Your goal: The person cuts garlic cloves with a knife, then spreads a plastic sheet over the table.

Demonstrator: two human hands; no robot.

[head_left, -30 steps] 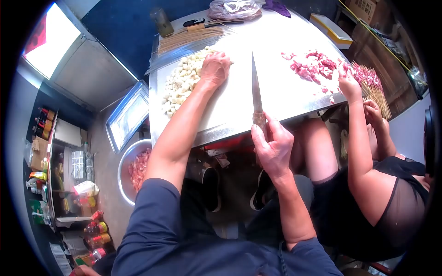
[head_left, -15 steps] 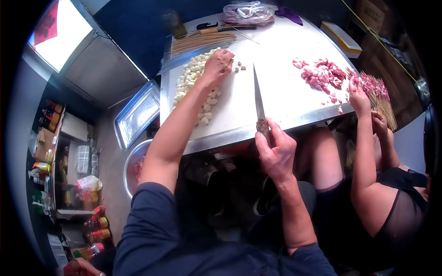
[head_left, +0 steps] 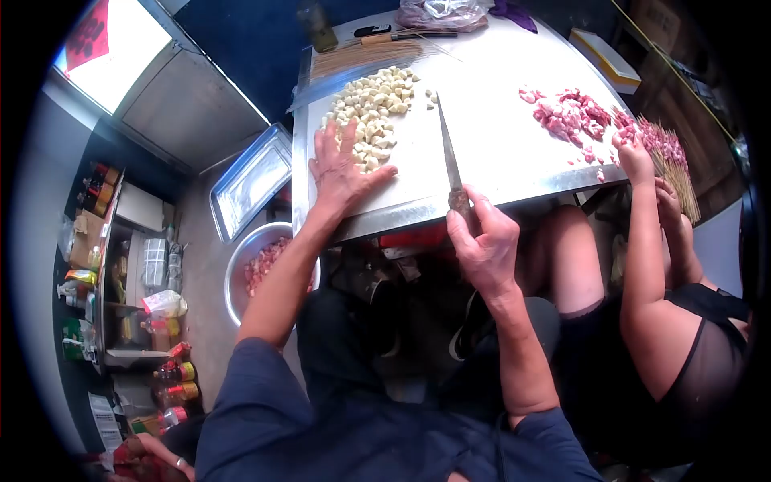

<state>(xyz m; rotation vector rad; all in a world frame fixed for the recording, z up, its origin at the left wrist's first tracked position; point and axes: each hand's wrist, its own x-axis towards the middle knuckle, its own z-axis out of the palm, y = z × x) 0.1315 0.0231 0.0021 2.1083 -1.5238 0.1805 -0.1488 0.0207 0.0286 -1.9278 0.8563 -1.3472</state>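
Fingers spread, my left hand (head_left: 345, 173) is at the near end of a pile of small cream-white chunks (head_left: 377, 100) on the white table (head_left: 482, 96). It is open and touches the pile's edge; whether any piece lies under the palm is hidden. My right hand (head_left: 487, 249) is closed round the brown handle of a knife (head_left: 448, 153) at the table's front edge. The narrow blade points away from me over the tabletop. One or two loose chunks (head_left: 431, 98) lie beside the blade tip.
At the right, a co-worker's hands (head_left: 638, 161) handle skewered meat (head_left: 662, 149) beside a heap of pink meat pieces (head_left: 570, 116). Bare bamboo sticks (head_left: 361, 58) and a plastic bag (head_left: 442, 14) lie at the back. A metal bowl of meat (head_left: 234, 281) and a tray (head_left: 253, 185) stand left.
My left hand has moved from the far end of the chunk pile back to its near end, and its fingers have spread. The knife stays in my right hand. The view has shifted slightly.
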